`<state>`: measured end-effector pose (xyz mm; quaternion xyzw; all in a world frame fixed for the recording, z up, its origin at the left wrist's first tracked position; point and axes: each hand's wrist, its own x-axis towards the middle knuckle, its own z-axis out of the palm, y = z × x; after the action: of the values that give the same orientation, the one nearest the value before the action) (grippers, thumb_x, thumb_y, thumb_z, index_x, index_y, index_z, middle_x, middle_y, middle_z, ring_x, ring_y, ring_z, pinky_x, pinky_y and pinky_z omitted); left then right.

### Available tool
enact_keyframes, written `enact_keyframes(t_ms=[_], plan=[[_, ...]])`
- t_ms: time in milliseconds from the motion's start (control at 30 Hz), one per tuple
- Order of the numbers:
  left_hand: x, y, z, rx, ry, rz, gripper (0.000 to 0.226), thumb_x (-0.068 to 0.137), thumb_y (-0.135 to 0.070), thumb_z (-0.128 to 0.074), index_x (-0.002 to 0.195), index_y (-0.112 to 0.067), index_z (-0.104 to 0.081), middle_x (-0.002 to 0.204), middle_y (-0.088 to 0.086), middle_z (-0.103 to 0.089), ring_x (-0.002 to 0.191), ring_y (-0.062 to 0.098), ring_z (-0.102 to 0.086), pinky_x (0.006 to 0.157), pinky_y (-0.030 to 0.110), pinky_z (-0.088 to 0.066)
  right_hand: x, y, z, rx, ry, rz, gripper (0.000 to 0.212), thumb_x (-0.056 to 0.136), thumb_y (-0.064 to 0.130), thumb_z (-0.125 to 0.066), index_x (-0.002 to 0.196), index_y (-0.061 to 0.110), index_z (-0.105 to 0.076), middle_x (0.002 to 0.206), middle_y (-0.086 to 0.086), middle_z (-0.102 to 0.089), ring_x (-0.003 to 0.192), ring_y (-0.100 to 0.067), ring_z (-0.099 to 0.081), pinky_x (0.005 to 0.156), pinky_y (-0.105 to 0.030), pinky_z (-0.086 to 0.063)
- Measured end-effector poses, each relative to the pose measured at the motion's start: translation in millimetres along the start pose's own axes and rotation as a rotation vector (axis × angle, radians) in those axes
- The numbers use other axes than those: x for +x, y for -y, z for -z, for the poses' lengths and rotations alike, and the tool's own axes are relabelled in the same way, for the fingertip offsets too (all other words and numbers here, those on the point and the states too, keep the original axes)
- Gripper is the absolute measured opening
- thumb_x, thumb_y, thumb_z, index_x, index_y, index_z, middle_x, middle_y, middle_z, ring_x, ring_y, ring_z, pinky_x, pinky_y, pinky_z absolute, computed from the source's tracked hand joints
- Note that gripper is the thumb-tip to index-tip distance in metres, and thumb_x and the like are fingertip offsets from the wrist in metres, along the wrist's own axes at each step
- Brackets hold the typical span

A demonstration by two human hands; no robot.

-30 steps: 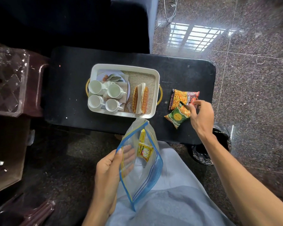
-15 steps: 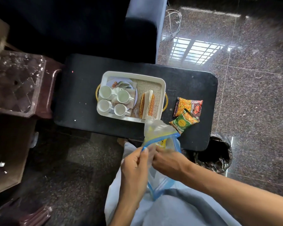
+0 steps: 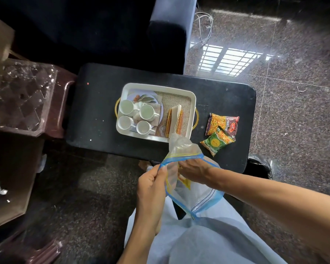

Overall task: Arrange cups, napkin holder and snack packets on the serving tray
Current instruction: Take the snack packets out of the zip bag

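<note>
A white serving tray (image 3: 193, 103) with gold handles sits on the black table (image 3: 95, 111). Several white cups (image 3: 126, 107) stand in its left half, and a napkin holder (image 3: 174, 121) with white napkins stands in its right half. Two snack packets lie on the table right of the tray: a red-orange one (image 3: 223, 124) and a green one (image 3: 215, 142). Over my lap my left hand (image 3: 151, 185) grips the rim of a clear zip bag (image 3: 196, 195) with blue edges. My right hand (image 3: 194, 169) reaches into the bag at a yellow packet (image 3: 185, 181); its fingers are hidden.
A dark sofa (image 3: 160, 40) stands behind the table. A brown stool with a clear plastic box (image 3: 23, 96) is at the left, and cardboard (image 3: 6, 187) lies below it. A black bin (image 3: 259, 164) sits by the table's right end. The floor is polished granite.
My right hand left the packets on the table and went into the zip bag. The bag has risen toward the table edge, and the view has pulled back.
</note>
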<state>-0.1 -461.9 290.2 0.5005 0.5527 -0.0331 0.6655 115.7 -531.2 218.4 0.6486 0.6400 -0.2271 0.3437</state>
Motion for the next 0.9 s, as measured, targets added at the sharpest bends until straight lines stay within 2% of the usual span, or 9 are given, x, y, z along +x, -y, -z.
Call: enact_keyframes(t_ms=[133,167,233,300,367,500,567,733,900], plan=[[0,1,3,-0.015,0.016,-0.030,0.029,0.105,-0.018,-0.050,0.103,-0.023,-0.079,0.108,0.009,-0.080,0.107,0.025,-0.075,0.100,0.049,-0.056,0,-5,15,0.095,0.007,0.183,0.038,0.100,0.010,-0.043,0.063,0.008,-0.037,0.079,-0.002,-0.051,0.069,-0.022,-0.046,0.061,-0.033,-0.031],[0,1,4,-0.013,0.026,-0.046,0.030,0.106,-0.019,-0.049,0.104,-0.023,-0.078,0.108,0.007,-0.080,0.107,0.024,-0.075,0.100,0.047,-0.057,-2,-7,21,0.113,-0.007,0.145,0.038,0.102,0.010,-0.039,0.065,0.006,-0.037,0.080,-0.005,-0.050,0.070,-0.024,-0.046,0.062,-0.034,-0.034],[-1,-2,5,-0.008,0.040,-0.088,0.033,0.106,-0.017,-0.047,0.103,-0.025,-0.078,0.107,0.004,-0.081,0.107,0.022,-0.076,0.096,0.041,-0.060,-9,-6,32,0.080,-0.043,0.132,0.029,0.104,0.017,-0.038,0.091,0.003,-0.059,0.104,-0.010,-0.062,0.096,-0.032,-0.059,0.083,-0.040,-0.042],[0,-6,10,0.007,0.025,-0.143,0.034,0.106,-0.015,-0.046,0.102,-0.025,-0.079,0.104,0.002,-0.082,0.105,0.020,-0.076,0.094,0.039,-0.059,-17,-5,40,0.051,-0.050,0.119,0.029,0.104,0.023,-0.039,0.117,0.012,-0.062,0.124,-0.011,-0.063,0.117,-0.033,-0.057,0.104,-0.046,-0.035],[2,-11,16,0.016,0.016,-0.180,0.032,0.105,-0.014,-0.048,0.103,-0.025,-0.079,0.103,0.001,-0.082,0.104,0.019,-0.076,0.094,0.039,-0.058,-32,-8,48,0.138,-0.134,0.105,0.028,0.102,0.020,-0.040,0.112,0.015,-0.066,0.115,-0.008,-0.067,0.112,-0.034,-0.058,0.110,-0.051,-0.030],[2,-17,23,0.002,0.079,-0.182,0.030,0.104,-0.016,-0.051,0.106,-0.024,-0.080,0.107,0.001,-0.081,0.108,0.021,-0.075,0.094,0.037,-0.058,-62,-22,58,0.311,-0.408,0.166,0.022,0.090,0.010,-0.051,0.090,0.010,-0.072,0.086,-0.010,-0.069,0.089,-0.034,-0.062,0.107,-0.053,-0.036],[0,-17,22,-0.001,0.122,-0.171,0.030,0.105,-0.014,-0.049,0.113,-0.019,-0.077,0.111,0.001,-0.080,0.110,0.018,-0.074,0.092,0.031,-0.060,-74,-28,65,0.332,-0.444,0.178,0.020,0.088,0.010,-0.054,0.086,0.009,-0.073,0.081,-0.012,-0.069,0.082,-0.034,-0.064,0.105,-0.056,-0.040],[0,-18,18,0.027,0.142,-0.185,0.030,0.104,-0.013,-0.049,0.108,-0.021,-0.077,0.108,-0.001,-0.081,0.107,0.014,-0.075,0.086,0.021,-0.059,-94,-37,67,0.325,-0.483,0.223,0.033,0.099,0.011,-0.034,0.101,0.016,-0.066,0.094,-0.006,-0.065,0.095,-0.032,-0.059,0.109,-0.051,-0.034],[10,-24,28,-0.074,0.231,-0.026,0.032,0.100,-0.020,-0.051,0.119,-0.010,-0.075,0.116,0.012,-0.078,0.110,0.025,-0.073,0.095,0.040,-0.056,-125,-64,70,0.518,-0.726,0.117,0.029,0.102,0.016,-0.039,0.116,0.017,-0.065,0.098,-0.002,-0.069,0.093,-0.030,-0.064,0.095,-0.046,-0.046]])
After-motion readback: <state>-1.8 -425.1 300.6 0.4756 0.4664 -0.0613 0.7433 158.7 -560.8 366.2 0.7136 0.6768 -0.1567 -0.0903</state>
